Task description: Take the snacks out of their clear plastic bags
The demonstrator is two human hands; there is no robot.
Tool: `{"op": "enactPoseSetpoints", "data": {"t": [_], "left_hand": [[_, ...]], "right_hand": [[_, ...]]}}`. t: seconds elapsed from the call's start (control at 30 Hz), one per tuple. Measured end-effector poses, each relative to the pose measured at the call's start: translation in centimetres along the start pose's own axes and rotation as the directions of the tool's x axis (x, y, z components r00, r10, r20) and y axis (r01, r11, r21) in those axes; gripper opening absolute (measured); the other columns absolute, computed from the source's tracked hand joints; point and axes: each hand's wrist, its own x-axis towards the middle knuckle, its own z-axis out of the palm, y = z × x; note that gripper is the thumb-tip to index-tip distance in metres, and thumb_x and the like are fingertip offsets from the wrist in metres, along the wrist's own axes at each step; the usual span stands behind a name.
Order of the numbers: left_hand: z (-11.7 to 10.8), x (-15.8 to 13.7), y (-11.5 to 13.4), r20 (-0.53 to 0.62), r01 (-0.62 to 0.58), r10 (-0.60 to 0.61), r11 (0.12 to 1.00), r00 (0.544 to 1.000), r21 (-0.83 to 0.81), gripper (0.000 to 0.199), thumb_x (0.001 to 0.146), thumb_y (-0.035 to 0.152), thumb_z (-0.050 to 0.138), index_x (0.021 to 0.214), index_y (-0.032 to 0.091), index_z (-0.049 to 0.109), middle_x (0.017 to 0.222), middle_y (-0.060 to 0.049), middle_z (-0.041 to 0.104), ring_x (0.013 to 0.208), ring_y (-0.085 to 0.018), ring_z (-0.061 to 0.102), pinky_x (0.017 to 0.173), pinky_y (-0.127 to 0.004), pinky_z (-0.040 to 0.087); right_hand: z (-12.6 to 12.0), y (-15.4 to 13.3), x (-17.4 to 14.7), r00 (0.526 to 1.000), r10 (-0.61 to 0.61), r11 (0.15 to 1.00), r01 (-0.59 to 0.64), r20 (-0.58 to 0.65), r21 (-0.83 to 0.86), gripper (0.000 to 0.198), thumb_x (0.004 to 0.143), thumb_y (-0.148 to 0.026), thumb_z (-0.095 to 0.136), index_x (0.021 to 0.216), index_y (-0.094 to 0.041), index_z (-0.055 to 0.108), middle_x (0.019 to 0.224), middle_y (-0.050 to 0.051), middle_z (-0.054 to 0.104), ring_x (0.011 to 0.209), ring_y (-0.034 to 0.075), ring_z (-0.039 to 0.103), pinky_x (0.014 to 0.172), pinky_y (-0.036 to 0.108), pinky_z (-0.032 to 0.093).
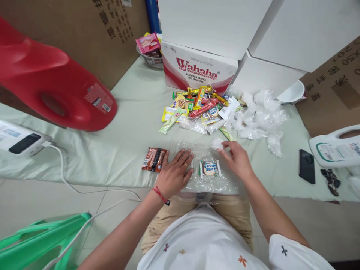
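Nearest, a biscuit pack [210,168] sits on a clear plastic sheet [197,183] between both hands' fingers; left hand [176,168] is flat on the sheet, fingers slightly spread, probably keeping it smooth, with a brown packet [154,159] by its little finger. Right hand [237,159] has thumb and forefinger bent at a crumpled plastic bit [216,143], can't tell if pinched. Beyond the fingertips: snack pile [201,107], plastic bags [261,112], maybe pushed back for room, then a water carton [199,69].

Pale tiled floor [22,204], cloth-covered table [132,112]
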Motion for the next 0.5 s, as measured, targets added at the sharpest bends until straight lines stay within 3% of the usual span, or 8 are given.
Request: {"op": "enactPoseSetpoints", "data": {"t": [0.07, 0.2, 0.3, 0.4, 0.5], "left_hand": [[0.0, 0.0, 0.0, -0.002, 0.006, -0.006, 1.0, 1.0, 0.005, 0.051, 0.107, 0.04, 0.043, 0.157, 0.032, 0.048, 0.163, -0.006, 0.049, 0.152, -0.03, 0.044, 0.129, -0.067, 0.012], [0.0, 0.0, 0.0, -0.003, 0.011, -0.011, 1.0, 1.0, 0.012, 0.05, 0.107, 0.041, 0.043, 0.156, 0.031, 0.049, 0.163, -0.006, 0.049, 0.153, -0.029, 0.043, 0.13, -0.066, 0.012], [0.0, 0.0, 0.0, 0.0, 0.01, -0.01, 1.0, 1.0, 0.01, 0.049, 0.108, 0.041, 0.042, 0.155, 0.031, 0.05, 0.162, -0.006, 0.049, 0.153, -0.029, 0.043, 0.13, -0.066, 0.011], [0.0, 0.0, 0.0, -0.003, 0.007, -0.007, 1.0, 1.0, 0.014, 0.048, 0.108, 0.041, 0.042, 0.154, 0.031, 0.051, 0.162, -0.007, 0.05, 0.152, -0.029, 0.044, 0.13, -0.066, 0.011], [-0.1, 0.0, 0.0, -0.003, 0.001, -0.001, 1.0, 1.0, 0.028, 0.047, 0.107, 0.04, 0.044, 0.153, 0.031, 0.051, 0.162, -0.006, 0.05, 0.152, -0.029, 0.044, 0.129, -0.067, 0.012]], "right_hand": [[-0.5, 1.0, 2.3, 0.99, 0.116, 0.986, -0.124, -0.076, -0.115, 0.038, 0.101, -0.047, 0.053, 0.123, -0.02, 0.068, 0.117, 0.014, 0.068, 0.099, 0.028, 0.067, 0.084, 0.039, 0.051], [-0.6, 1.2, 5.1, 0.979, 0.144, 0.956, -0.1, 0.143, -0.275, 0.023, 0.092, -0.032, 0.065, 0.11, -0.021, 0.073, 0.109, 0.011, 0.071, 0.093, 0.026, 0.067, 0.075, 0.033, 0.046], [-1.1, -0.6, 6.5, 0.992, 0.045, 0.969, -0.014, 0.12, -0.246, 0.016, 0.094, -0.028, 0.06, 0.101, -0.023, 0.074, 0.104, 0.009, 0.072, 0.093, 0.026, 0.066, 0.077, 0.032, 0.046], [-0.8, -3.4, 8.8, 0.989, -0.146, 0.978, 0.149, 0.032, -0.145, 0.022, 0.098, -0.031, 0.057, 0.11, -0.021, 0.072, 0.123, 0.011, 0.068, 0.107, 0.026, 0.064, 0.088, 0.033, 0.048], [1.6, -6.3, 11.3, 0.949, -0.261, 0.952, 0.284, 0.176, -0.118, 0.018, 0.096, -0.028, 0.061, 0.108, -0.02, 0.071, 0.143, 0.01, 0.059, 0.113, 0.024, 0.063, 0.092, 0.032, 0.048]]}}
